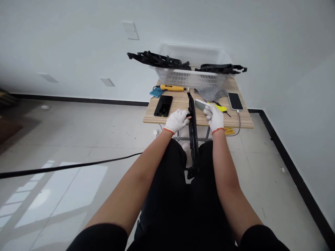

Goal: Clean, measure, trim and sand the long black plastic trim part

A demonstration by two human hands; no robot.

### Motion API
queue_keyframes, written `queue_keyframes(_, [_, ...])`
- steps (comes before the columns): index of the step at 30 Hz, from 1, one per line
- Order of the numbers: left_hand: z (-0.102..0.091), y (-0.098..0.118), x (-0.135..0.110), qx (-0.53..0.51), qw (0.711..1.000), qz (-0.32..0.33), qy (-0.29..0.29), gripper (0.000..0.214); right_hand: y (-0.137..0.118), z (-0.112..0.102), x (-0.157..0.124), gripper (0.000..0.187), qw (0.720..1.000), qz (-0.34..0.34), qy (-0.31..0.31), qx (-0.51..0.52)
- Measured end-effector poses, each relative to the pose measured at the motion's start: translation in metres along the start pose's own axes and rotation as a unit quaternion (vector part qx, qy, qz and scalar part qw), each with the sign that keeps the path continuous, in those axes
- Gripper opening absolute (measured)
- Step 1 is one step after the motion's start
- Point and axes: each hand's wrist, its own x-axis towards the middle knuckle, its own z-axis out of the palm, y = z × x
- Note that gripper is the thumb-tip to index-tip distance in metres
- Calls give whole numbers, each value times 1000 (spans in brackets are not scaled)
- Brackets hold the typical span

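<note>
My left hand (pixel 178 120), in a white knit glove with bare fingertips showing, is closed around a long black plastic strip (pixel 193 134). The strip stands nearly lengthwise before me, its upper end over the table and its lower end between my thighs. My right hand (pixel 215 118), gloved the same way, pinches a flat grey piece with a white edge (pixel 201 104), just right of the strip and apart from it. A yellow-handled cutter (pixel 221 108) shows just beyond my right fingers; whether they touch it, I cannot tell.
On the wood-grain table (pixel 150 116) lie a black phone (pixel 163 106), a charging phone (pixel 235 101), a yellow pen-shaped tool (pixel 172 88), a blue packet (pixel 157 92) and a grey cloth (pixel 210 94). Behind them, a white basket (pixel 190 79) holds several black strips (pixel 159 60).
</note>
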Motion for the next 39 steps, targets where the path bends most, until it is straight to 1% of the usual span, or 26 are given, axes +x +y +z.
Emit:
queue_keyframes(3, [1,0,1,-1,1000,-3,-1,34,3,1,-1,17,1000,8,-14,-19])
queue_keyframes(6, [2,-2,1,3,1000,-1,0,33,9,8,3,15,999,12,-29,-43])
queue_keyframes(9, [3,-3,1,11,1000,5,4,33,13,13,8,18,998,-6,-12,-59])
queue_keyframes(13, [3,-4,0,21,1000,15,5,33,11,12,13,27,996,-47,11,-80])
queue_keyframes(15, [2,-4,0,25,999,19,1,34,10,11,17,29,994,-47,-4,-98])
queue_keyframes(17, [1,-3,0,27,999,22,-5,34,10,12,21,32,991,-32,-38,-123])
queue_keyframes(19, [1,-3,0,28,999,24,-13,35,11,16,27,35,987,-17,-67,-145])
queue_keyframes(21, [1,-3,0,28,999,24,-18,35,13,23,34,38,985,-17,-74,-154])
queue_keyframes(24, [1,-3,1,27,999,24,-23,35,17,33,44,46,985,-38,-64,-154])
queue_keyframes(27, [0,-2,1,25,999,23,-25,35,21,37,52,51,985,-64,-42,-152])
queue_keyframes(34, [-2,0,2,14,999,19,-25,35,29,43,66,41,980,-108,-17,-165])
queue_keyframes(37, [-2,0,2,5,999,15,-29,35,30,48,66,36,979,-113,-30,-166])
queue_keyframes(39, [-1,-1,1,-4,1000,11,-29,35,30,50,65,37,982,-106,-23,-152])
